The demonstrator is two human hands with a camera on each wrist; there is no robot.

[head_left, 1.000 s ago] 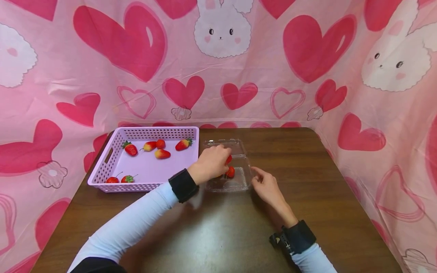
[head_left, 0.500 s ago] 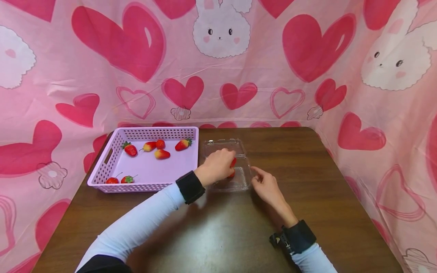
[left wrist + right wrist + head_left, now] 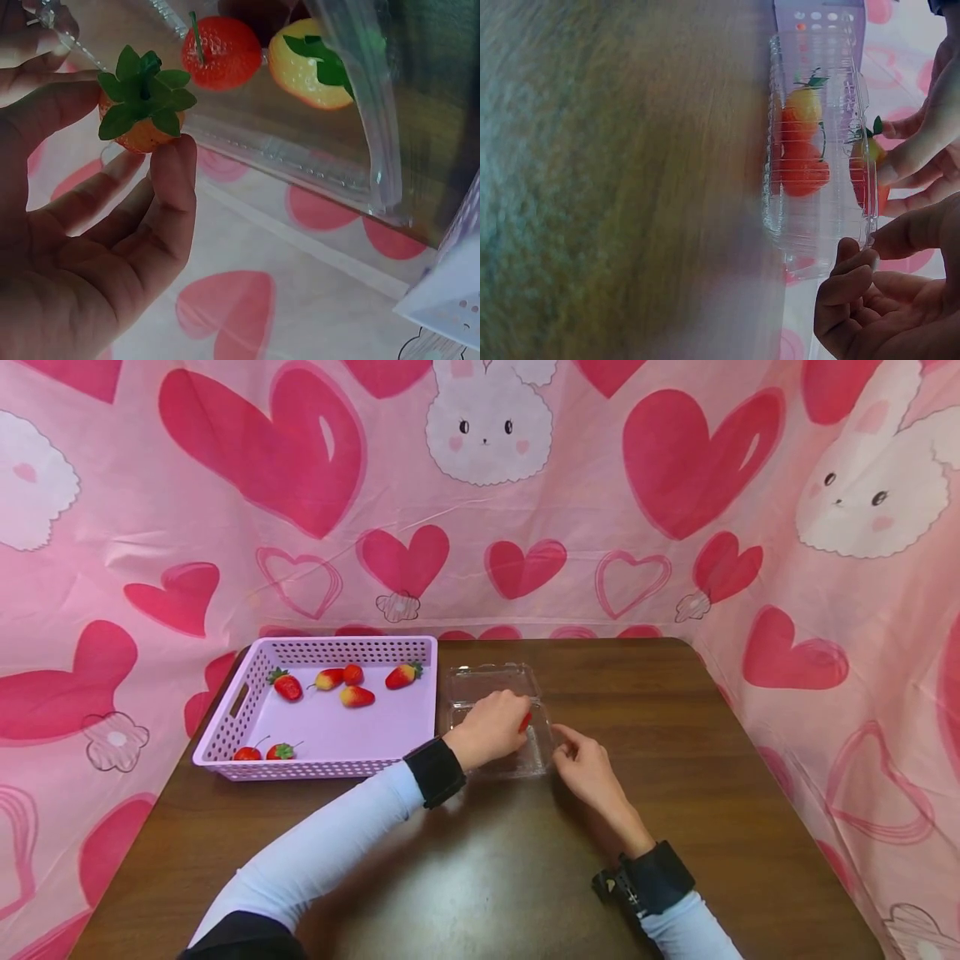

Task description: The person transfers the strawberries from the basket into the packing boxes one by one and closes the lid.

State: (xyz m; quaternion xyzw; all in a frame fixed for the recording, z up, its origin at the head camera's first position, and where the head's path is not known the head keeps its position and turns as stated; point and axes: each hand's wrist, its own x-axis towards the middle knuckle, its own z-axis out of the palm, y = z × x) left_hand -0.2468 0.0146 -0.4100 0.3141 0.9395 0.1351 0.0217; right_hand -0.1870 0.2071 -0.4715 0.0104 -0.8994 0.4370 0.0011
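My left hand [image 3: 491, 727] is over the clear plastic clamshell box [image 3: 538, 752], pinching a red and yellow strawberry [image 3: 142, 133] with green leaves between thumb and fingertips. In the right wrist view the strawberry shows beside the box's upper rim. A round red fruit with a green stem [image 3: 221, 54] and a yellowish strawberry [image 3: 304, 71] lie inside the box; in the head view the left hand hides them. My right hand [image 3: 588, 772] pinches the box's right rim, its other fingers curled. The hinged lid [image 3: 491, 681] lies folded back on the far side.
A lilac perforated basket [image 3: 322, 731] stands to the left of the box. It holds several fruits, among them a strawberry [image 3: 285, 685] with leaves and a yellow-red one [image 3: 357, 697]. Brown wooden table [image 3: 637, 693] extends to the right. A pink heart-patterned cloth [image 3: 570, 510] hangs behind.
My left hand has shifted to the right over the box, carrying the strawberry toward the right rim. The right hand has stayed at that rim.
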